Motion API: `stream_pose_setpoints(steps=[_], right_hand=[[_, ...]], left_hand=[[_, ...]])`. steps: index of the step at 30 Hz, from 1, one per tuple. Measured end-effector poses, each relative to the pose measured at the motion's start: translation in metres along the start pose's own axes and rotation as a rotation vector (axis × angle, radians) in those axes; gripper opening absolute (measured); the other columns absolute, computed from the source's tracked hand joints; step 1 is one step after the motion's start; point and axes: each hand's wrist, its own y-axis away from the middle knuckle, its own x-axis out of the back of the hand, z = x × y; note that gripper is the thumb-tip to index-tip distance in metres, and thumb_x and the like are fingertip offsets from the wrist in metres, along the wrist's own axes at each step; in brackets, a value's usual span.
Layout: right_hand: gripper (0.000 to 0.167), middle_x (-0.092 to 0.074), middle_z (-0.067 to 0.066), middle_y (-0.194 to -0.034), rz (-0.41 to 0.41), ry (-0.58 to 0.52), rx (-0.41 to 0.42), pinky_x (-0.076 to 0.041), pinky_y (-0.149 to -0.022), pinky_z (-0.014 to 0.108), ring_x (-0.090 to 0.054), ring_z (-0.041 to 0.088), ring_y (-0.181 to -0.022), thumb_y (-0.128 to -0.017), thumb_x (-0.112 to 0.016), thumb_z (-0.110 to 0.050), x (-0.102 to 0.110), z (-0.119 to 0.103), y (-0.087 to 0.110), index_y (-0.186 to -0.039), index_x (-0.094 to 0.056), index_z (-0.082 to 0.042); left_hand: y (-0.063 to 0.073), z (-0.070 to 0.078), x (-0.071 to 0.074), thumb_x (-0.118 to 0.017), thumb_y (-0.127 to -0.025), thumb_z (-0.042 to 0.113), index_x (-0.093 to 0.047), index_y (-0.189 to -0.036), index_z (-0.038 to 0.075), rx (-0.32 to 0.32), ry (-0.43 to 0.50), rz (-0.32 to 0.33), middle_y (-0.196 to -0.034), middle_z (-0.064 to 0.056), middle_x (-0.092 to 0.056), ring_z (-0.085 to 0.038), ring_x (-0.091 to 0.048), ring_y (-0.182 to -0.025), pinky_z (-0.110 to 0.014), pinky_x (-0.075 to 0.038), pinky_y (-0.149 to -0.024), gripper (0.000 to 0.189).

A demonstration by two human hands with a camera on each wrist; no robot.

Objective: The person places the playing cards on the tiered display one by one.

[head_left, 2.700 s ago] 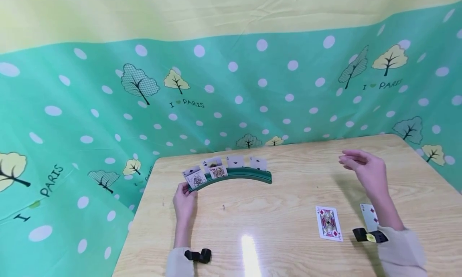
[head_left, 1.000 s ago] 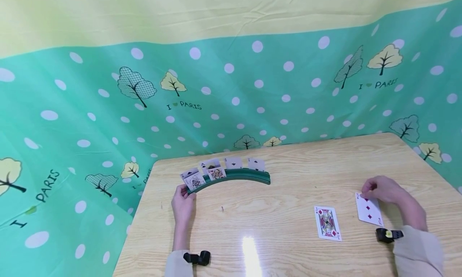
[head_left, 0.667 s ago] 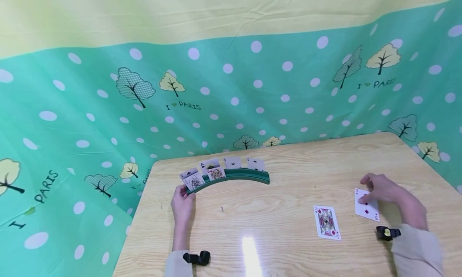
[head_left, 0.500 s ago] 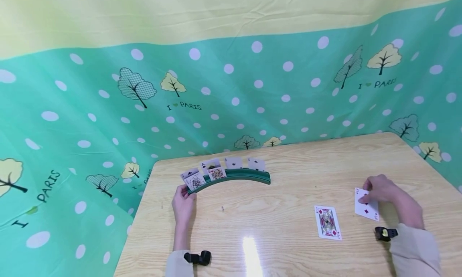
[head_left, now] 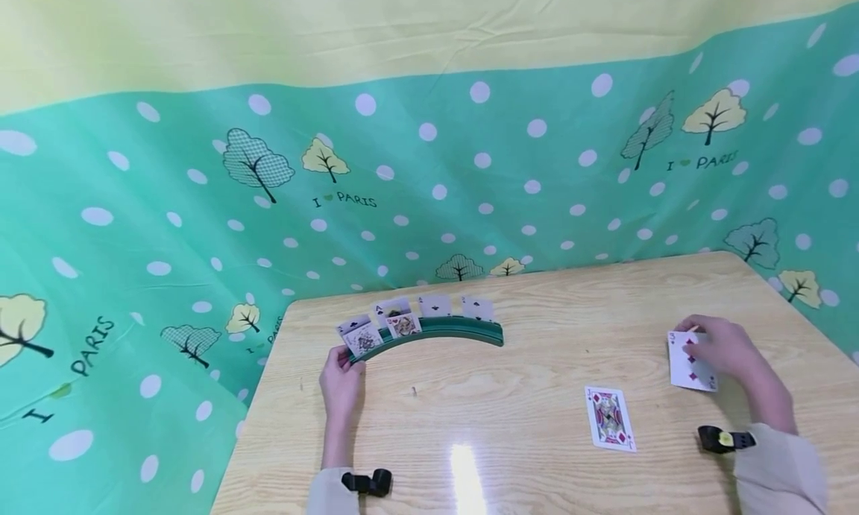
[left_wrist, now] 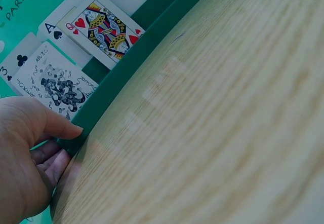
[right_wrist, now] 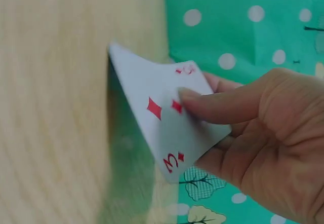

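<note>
My right hand (head_left: pixel 731 347) pinches a three of diamonds (right_wrist: pixel 152 115), thumb on its face and fingers behind it. In the right wrist view the card bends, tilted, with one corner at the tabletop. The left hand (head_left: pixel 341 384) grips the near left end of a curved green card holder (head_left: pixel 463 326), its thumb on the front edge. Standing in the holder are a joker (left_wrist: pixel 55 84), a three of clubs (left_wrist: pixel 20 59), a queen of hearts (left_wrist: pixel 104 26), an ace of spades (left_wrist: pixel 63 34) and other club cards (head_left: pixel 436 305). A jack of diamonds (head_left: pixel 609 419) lies face up left of my right hand.
The wooden table (head_left: pixel 510 396) has its far edge against a green dotted curtain (head_left: pixel 470 179), which also hangs along the left side. Black cameras are strapped on both wrists. A bright light reflection shows on the near tabletop.
The right hand has come down from above the table to the three of diamonds, pinched it and raised it off the surface. My left hand keeps its grip on the card holder.
</note>
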Motion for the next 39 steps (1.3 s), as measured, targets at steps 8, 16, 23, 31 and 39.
stream_pose_setpoints(steps=[8, 16, 23, 31, 39], right_hand=[[0.037, -0.057, 0.04, -0.127, 0.172, -0.133, 0.009, -0.054, -0.072, 0.035, -0.06, 0.035, -0.097, -0.1, -0.065, -0.005, 0.004, -0.01, 0.004, -0.134, -0.059, 0.009], [0.045, -0.061, 0.017, -0.098, 0.29, -0.199, -0.034, -0.04, -0.052, 0.025, -0.048, 0.011, -0.075, -0.101, -0.069, -0.025, 0.005, -0.02, 0.002, -0.132, -0.059, 0.006], [0.046, -0.059, 0.028, -0.118, 0.335, -0.232, -0.044, -0.044, -0.056, 0.022, -0.049, 0.008, -0.08, -0.105, -0.062, -0.026, 0.011, -0.032, -0.003, -0.139, -0.058, 0.005], [0.047, -0.062, 0.025, -0.125, 0.366, -0.301, -0.039, -0.048, -0.062, 0.012, -0.051, -0.006, -0.083, -0.106, -0.058, -0.025, 0.025, -0.056, -0.009, -0.144, -0.056, 0.002], [0.017, -0.062, -0.033, -0.089, 0.4, -0.564, -0.049, -0.054, -0.066, 0.01, -0.062, -0.007, -0.08, -0.101, -0.068, -0.021, 0.029, -0.095, -0.012, -0.116, -0.06, -0.02]], left_hand=[[0.0, 0.0, 0.0, -0.059, -0.094, -0.006, -0.052, -0.137, -0.009, 0.016, 0.012, -0.019, -0.135, -0.03, -0.057, -0.041, -0.056, -0.129, -0.049, -0.049, -0.11, 0.044], [0.0, 0.0, 0.003, -0.058, -0.093, -0.008, -0.052, -0.136, -0.01, 0.011, 0.009, -0.003, -0.133, -0.032, -0.057, -0.043, -0.057, -0.127, -0.05, -0.049, -0.11, 0.043], [0.001, 0.0, 0.001, -0.059, -0.093, -0.007, -0.053, -0.135, -0.01, 0.0, 0.012, -0.013, -0.133, -0.031, -0.058, -0.043, -0.057, -0.127, -0.05, -0.05, -0.109, 0.043], [0.003, -0.004, 0.0, -0.058, -0.094, -0.007, -0.052, -0.137, -0.008, 0.029, 0.028, -0.013, -0.135, -0.03, -0.057, -0.042, -0.056, -0.129, -0.049, -0.049, -0.11, 0.043], [0.0, -0.001, 0.0, -0.058, -0.093, -0.008, -0.052, -0.137, -0.009, 0.017, 0.024, -0.014, -0.135, -0.031, -0.057, -0.043, -0.056, -0.129, -0.049, -0.05, -0.11, 0.044]])
